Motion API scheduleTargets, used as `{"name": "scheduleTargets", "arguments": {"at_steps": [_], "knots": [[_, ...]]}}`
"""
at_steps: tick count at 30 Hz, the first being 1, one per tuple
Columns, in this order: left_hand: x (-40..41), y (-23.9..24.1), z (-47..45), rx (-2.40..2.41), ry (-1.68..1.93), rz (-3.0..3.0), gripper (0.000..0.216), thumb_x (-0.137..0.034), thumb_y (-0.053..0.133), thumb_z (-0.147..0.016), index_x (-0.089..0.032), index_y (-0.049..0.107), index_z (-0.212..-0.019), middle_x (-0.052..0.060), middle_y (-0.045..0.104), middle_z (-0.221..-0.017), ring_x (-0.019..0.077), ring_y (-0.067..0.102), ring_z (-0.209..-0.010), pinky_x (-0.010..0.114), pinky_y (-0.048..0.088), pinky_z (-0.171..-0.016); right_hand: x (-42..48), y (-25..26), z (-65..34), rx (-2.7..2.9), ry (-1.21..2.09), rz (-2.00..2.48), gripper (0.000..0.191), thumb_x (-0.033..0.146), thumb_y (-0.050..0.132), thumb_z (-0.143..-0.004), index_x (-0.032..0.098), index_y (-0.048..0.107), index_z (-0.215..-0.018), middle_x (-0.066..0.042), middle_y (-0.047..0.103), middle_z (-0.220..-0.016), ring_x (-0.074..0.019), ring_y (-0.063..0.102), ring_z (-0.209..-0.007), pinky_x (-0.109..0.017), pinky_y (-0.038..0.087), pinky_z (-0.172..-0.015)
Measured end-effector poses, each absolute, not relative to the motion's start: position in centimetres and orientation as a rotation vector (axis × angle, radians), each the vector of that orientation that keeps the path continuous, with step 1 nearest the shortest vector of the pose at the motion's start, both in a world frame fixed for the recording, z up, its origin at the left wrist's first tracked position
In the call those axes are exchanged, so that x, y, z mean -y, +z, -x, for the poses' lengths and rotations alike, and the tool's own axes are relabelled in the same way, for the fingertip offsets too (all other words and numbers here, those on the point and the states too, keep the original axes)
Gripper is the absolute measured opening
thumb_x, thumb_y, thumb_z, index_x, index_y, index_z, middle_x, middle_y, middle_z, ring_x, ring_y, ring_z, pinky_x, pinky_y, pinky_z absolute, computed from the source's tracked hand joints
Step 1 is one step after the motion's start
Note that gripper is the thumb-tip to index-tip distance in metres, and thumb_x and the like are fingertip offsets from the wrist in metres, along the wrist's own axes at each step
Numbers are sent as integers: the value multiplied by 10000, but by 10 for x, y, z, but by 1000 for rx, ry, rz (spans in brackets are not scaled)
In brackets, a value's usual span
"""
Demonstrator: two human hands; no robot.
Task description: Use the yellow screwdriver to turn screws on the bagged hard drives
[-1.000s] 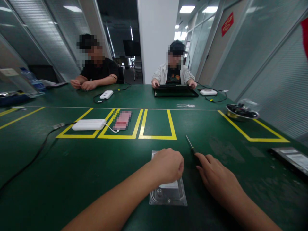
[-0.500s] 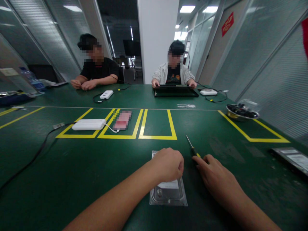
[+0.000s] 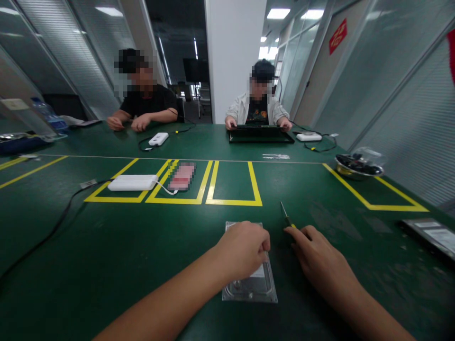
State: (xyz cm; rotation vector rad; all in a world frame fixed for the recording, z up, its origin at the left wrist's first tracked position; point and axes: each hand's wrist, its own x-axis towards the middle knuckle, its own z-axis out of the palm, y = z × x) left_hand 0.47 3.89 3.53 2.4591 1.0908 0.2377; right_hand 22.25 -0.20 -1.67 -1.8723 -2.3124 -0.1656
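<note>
A silver hard drive (image 3: 253,289) lies flat on the green table in front of me, its white label partly covered. Over its upper part is my left hand (image 3: 243,248), fingers curled in and closed; whatever they pinch, if anything, is hidden. To the right of the drive, my right hand (image 3: 316,253) is closed round the handle of a screwdriver (image 3: 286,217). The thin metal shaft points away from me and slightly left, clear of the drive.
A second hard drive (image 3: 432,239) lies at the right edge. Behind it stands a metal bowl (image 3: 359,168) of dark parts. A white power bank (image 3: 133,183) is cabled to a pink phone (image 3: 182,176). Two people sit opposite, one holding a dark flat panel (image 3: 261,134).
The screwdriver has turned in my right hand, its tip shifting slightly right. My left hand has moved slightly down over the drive, uncovering its top edge. A person opposite has moved their hands.
</note>
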Motion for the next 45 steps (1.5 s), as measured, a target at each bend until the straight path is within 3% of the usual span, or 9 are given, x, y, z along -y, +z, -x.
{"name": "scheduleTargets", "arguments": {"at_steps": [4, 10, 13, 15, 18, 23, 28, 45], "knots": [[-21, 34, 9, -1148, 358, -2456, 129, -280, 670, -848, -199, 651, -947, 30, 662, -1002, 218, 607, -968, 350, 482, -835, 1, -14, -224, 2174, -92, 1708, 357, 191, 393, -950, 203, 562, -1265, -83, 594, -984, -195, 613, -822, -319, 528, -694], [11, 27, 22, -1171, 363, -2417, 299, -407, 670, -861, -206, 628, -1079, 42, 650, -1080, 243, 590, -1032, 395, 473, -918, 5, 7, -225, 1824, -98, 1449, 268, 346, 536, -948, 225, 599, -1179, -68, 637, -1011, -197, 627, -879, -315, 525, -747], [23, 17, 24, -1138, 381, -2462, 450, -490, 692, -833, -223, 602, -1185, 58, 609, -1249, 273, 553, -1153, 441, 439, -1011, 10, 17, -223, 1650, -23, 1423, 271, 373, 570, -931, 229, 626, -1154, -81, 634, -1085, -213, 627, -953, -354, 529, -817], [28, 10, 25, -1120, 407, -2512, 605, -568, 686, -810, -221, 551, -1287, 80, 545, -1372, 309, 468, -1287, 478, 375, -1091, 15, 21, -219, 1506, 124, 1382, 283, 377, 571, -931, 222, 613, -1165, -88, 657, -1116, -197, 656, -895, -346, 558, -778], [31, 3, 25, -1102, 399, -2567, 716, -636, 667, -791, -214, 512, -1348, 108, 520, -1411, 323, 424, -1337, 488, 353, -1117, 19, 23, -211, 1347, 268, 1285, 334, 361, 580, -931, 215, 553, -1230, -82, 697, -1038, -157, 671, -727, -292, 584, -632], [32, -4, 22, -1099, 388, -2669, 714, -633, 624, -830, -195, 490, -1378, 123, 517, -1419, 319, 406, -1355, 485, 341, -1132, 20, 24, -199, 1365, 246, 1100, 385, 262, 632, -895, 244, 470, -1244, -41, 709, -908, -168, 701, -723, -275, 595, -584], [32, -6, 20, -1117, 373, -2722, 655, -555, 657, -844, -197, 494, -1368, 117, 521, -1418, 309, 410, -1356, 467, 351, -1134, 19, 20, -194, 1416, 311, 1049, 370, 195, 628, -884, 242, 487, -1222, -38, 711, -940, -166, 714, -842, -259, 608, -653], [32, -4, 21, -1111, 352, -2732, 680, -560, 673, -829, -200, 481, -1373, 120, 517, -1418, 312, 416, -1352, 476, 366, -1123, 14, 16, -195, 1451, 391, 1042, 372, 168, 625, -885, 238, 486, -1223, -33, 711, -933, -135, 705, -826, -219, 596, -672]]}}
